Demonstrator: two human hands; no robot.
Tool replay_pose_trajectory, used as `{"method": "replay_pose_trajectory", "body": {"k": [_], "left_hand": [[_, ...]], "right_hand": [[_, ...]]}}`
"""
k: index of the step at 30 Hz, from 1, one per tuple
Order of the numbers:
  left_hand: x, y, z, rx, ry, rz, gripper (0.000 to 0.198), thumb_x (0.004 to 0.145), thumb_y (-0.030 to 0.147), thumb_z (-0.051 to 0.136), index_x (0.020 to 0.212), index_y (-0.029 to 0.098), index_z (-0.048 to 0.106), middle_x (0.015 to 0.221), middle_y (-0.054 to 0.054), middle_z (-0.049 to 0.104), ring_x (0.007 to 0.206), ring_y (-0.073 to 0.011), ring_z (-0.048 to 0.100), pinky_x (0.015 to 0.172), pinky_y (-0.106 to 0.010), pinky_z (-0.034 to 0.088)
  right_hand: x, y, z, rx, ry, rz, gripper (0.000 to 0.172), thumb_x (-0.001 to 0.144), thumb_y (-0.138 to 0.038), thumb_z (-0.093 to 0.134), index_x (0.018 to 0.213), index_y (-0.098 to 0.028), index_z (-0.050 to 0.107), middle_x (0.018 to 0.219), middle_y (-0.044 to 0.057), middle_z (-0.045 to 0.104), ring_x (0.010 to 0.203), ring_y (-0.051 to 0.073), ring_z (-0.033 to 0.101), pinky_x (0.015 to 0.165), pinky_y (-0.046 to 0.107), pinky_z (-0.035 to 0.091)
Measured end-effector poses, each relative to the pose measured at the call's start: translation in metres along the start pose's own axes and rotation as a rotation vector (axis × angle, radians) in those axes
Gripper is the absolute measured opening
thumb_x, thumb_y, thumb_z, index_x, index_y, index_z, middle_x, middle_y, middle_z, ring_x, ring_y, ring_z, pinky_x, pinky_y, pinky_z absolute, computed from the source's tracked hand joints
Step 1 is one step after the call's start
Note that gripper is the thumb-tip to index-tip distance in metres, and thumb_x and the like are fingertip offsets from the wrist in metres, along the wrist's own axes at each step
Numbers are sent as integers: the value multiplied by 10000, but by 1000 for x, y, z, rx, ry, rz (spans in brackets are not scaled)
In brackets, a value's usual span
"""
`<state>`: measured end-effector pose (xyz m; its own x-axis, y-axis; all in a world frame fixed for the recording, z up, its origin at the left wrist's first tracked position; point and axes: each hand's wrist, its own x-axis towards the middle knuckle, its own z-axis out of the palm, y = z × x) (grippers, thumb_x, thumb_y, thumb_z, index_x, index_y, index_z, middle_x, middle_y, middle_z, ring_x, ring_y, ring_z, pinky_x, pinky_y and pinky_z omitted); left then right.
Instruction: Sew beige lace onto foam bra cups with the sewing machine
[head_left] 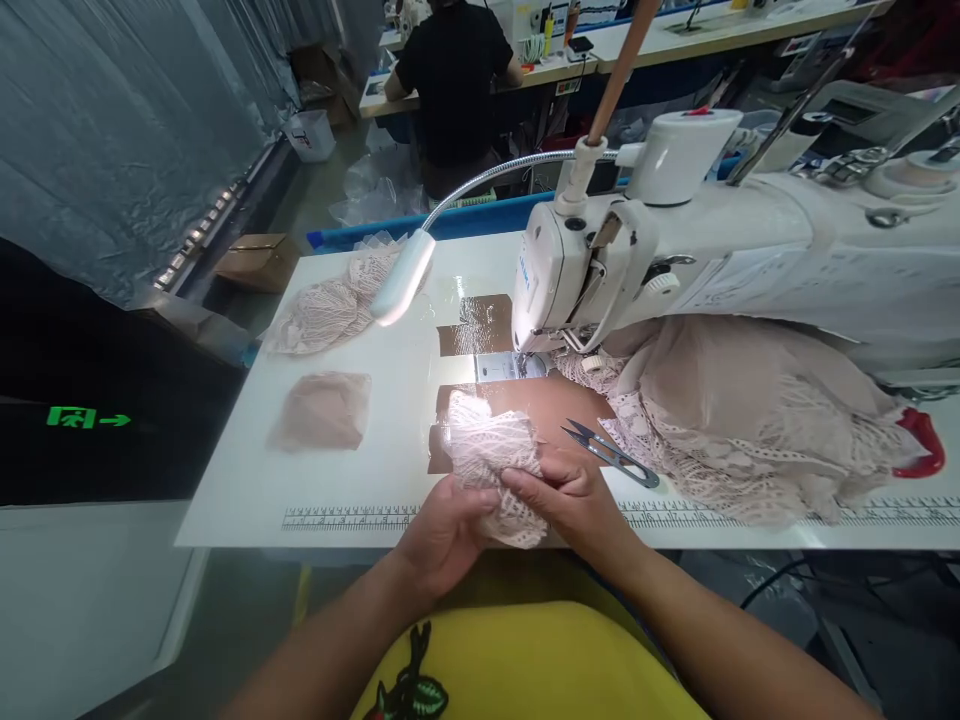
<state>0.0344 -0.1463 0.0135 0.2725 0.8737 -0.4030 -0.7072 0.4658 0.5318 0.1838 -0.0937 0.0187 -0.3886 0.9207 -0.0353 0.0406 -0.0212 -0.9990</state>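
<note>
A bundle of pale pink lace [495, 450] is held between both hands near the table's front edge. My left hand [448, 535] grips its lower left side, thumb on top. My right hand [574, 495] pinches its right side, thumb and fingers closed on the lace. Just right of that hand, dark thread snips [611, 453] lie on the table. The sewing machine's needle area [525, 365] is beyond the lace. A larger heap of pink lace and sheer fabric [750, 420] lies under the machine arm at the right.
On the white table [247, 480], a folded sheer piece [326, 410] and lace bundles [322, 315] lie left. A lamp [405, 278] hangs over the table. The sewing machine [720, 240] stands right. A ruler strip [345, 518] runs along the front edge. Another person [457, 90] sits beyond.
</note>
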Motion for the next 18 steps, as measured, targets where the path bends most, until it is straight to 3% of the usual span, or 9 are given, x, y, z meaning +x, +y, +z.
{"method": "replay_pose_trajectory", "body": {"k": [2, 5, 7, 10, 12, 13, 15, 17, 18], "left_hand": [[5, -4, 4, 43, 68, 12, 562, 628, 43, 696, 1166, 180, 608, 925, -37, 693, 873, -175, 638, 826, -278, 493], [4, -7, -6, 106, 42, 47, 318, 624, 40, 705, 915, 166, 684, 713, -1, 667, 652, -118, 609, 670, -233, 494], [-4, -4, -22, 154, -100, 44, 84, 666, 99, 721, 658, 145, 650, 540, 13, 591, 488, -81, 529, 540, -207, 447], [-23, 15, -43, 337, -402, -25, 355, 722, 200, 712, 441, 133, 505, 444, -10, 518, 407, -78, 465, 434, -203, 364], [-35, 36, -44, 554, -413, 106, 256, 766, 262, 681, 555, 143, 598, 587, -54, 607, 538, -124, 551, 522, -241, 438], [-39, 47, -41, 682, -315, 254, 135, 764, 281, 687, 707, 161, 662, 741, -73, 654, 696, -162, 601, 655, -282, 486], [-42, 63, -31, 989, -129, 416, 437, 684, 287, 767, 1096, 211, 641, 1115, -101, 629, 1063, -247, 555, 942, -371, 435], [-39, 68, -20, 1182, -66, 389, 728, 646, 287, 801, 1308, 242, 502, 1293, -100, 538, 1188, -281, 480, 1013, -389, 389], [-36, 66, -17, 1213, -90, 337, 741, 668, 292, 786, 1337, 241, 471, 1297, -98, 537, 1169, -279, 497, 990, -381, 410]], "right_hand": [[1, 3, 7, 213, 0, 145, 347, 719, -420, 712, 537, -180, 540, 555, -19, 474, 548, 117, 420, 518, 261, 362], [3, 5, 6, 514, 88, 269, 295, 631, -435, 779, 650, -189, 618, 595, -7, 568, 553, 130, 481, 549, 278, 434], [6, 3, -2, 574, 195, 259, 289, 585, -408, 814, 659, -202, 624, 600, -12, 585, 555, 126, 501, 567, 275, 460], [11, -5, -16, 508, 215, 224, 276, 579, -370, 825, 676, -213, 621, 646, -14, 615, 605, 131, 553, 610, 269, 491], [11, -11, -19, 369, 14, 223, 254, 617, -360, 804, 712, -203, 630, 694, 2, 635, 651, 147, 583, 625, 277, 499], [11, -13, -18, 290, -111, 209, 236, 644, -356, 786, 718, -194, 630, 702, 8, 634, 655, 149, 585, 615, 275, 493], [8, -17, -13, 157, -303, 144, 200, 702, -343, 742, 710, -182, 623, 692, 5, 617, 638, 138, 568, 587, 257, 466], [4, -18, -5, 64, -380, 70, 180, 760, -336, 691, 707, -179, 618, 683, -3, 603, 622, 124, 547, 579, 244, 442], [2, -18, -2, 26, -387, 44, 179, 785, -335, 667, 709, -181, 617, 682, -5, 601, 622, 122, 542, 583, 243, 435]]}}
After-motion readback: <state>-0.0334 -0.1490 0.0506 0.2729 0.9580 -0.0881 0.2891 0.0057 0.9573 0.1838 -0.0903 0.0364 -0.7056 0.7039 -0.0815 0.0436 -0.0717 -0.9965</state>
